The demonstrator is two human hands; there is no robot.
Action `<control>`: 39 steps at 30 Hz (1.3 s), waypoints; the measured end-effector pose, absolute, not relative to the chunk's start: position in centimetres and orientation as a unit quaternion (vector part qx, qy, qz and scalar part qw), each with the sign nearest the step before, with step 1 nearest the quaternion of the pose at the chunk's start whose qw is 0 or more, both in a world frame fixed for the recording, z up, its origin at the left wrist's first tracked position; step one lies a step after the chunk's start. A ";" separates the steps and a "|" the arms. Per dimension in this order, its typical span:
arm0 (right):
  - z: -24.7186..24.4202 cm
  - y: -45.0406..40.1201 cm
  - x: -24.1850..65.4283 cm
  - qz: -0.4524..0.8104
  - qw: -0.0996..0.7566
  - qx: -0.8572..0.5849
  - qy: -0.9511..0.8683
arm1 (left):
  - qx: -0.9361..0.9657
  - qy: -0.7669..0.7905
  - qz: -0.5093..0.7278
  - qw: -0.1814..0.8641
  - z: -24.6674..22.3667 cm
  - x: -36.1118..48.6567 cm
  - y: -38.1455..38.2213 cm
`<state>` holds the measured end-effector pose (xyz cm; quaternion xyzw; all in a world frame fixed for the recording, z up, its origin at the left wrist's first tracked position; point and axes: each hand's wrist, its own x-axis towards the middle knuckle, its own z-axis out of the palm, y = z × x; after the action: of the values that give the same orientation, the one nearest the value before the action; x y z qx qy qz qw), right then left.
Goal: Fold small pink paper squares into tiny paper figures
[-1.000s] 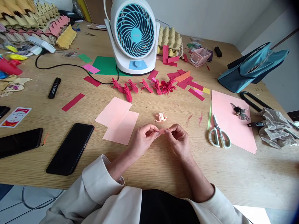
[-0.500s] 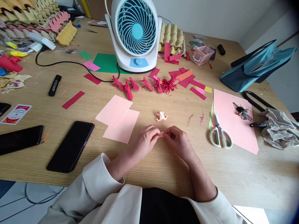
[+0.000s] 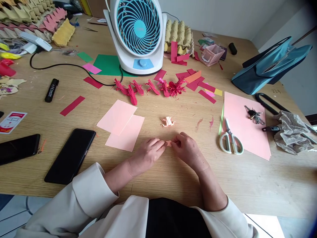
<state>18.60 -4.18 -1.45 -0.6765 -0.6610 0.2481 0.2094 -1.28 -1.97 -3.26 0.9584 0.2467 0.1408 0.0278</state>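
Note:
My left hand [image 3: 148,154] lies low over the table, its fingers together and their tips closed on the left end of a small folded pink paper [image 3: 168,143]. My right hand [image 3: 186,149] pinches the other end of that paper between thumb and curled fingers. Most of the piece is hidden by the fingertips. Just beyond it sits a little folded pale pink paper figure [image 3: 168,121] with thin points sticking out. To the left, two overlapping pale pink sheets [image 3: 119,117] lie flat.
Folded red paper pieces [image 3: 153,87] form a row before a white fan [image 3: 140,36]. Scissors [image 3: 230,138] rest partly on pink sheets [image 3: 247,129] at right, with keys [image 3: 255,115]. Phones [image 3: 70,155] lie left; a blue bag [image 3: 267,69] stands back right.
My left hand has flattened, its fingers stretching out over the paper where they were curled in a pinch. My right hand keeps its pinch. The whole view has shifted slightly.

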 end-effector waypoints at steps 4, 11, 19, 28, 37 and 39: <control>-1.1 -3.7 18.6 0.252 0.175 -0.686 -0.659 | 0.962 0.258 0.094 0.014 -3.1 -1.7 -2.1; -0.8 -3.2 18.8 0.260 0.152 -0.688 -0.660 | 0.964 0.258 0.064 0.022 -2.8 -1.9 -2.3; -0.5 -2.9 18.4 0.236 0.126 -0.702 -0.660 | 0.964 0.253 0.075 0.043 -3.5 -2.1 -2.1; -0.7 -3.2 18.7 0.239 0.127 -0.687 -0.675 | 0.964 0.254 0.070 0.027 -3.2 -2.3 -2.8; -1.1 -3.6 18.2 0.234 0.143 -0.700 -0.660 | 0.961 0.269 0.055 0.018 -2.2 -2.0 -2.9; -1.4 -4.0 18.4 0.244 0.179 -0.686 -0.662 | 0.961 0.270 0.051 0.014 -2.2 -1.9 -3.0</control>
<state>18.36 -4.02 -1.40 -0.6860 -0.6618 0.2440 0.1786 -1.91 -2.96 -2.18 0.9614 0.2701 0.0510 0.0138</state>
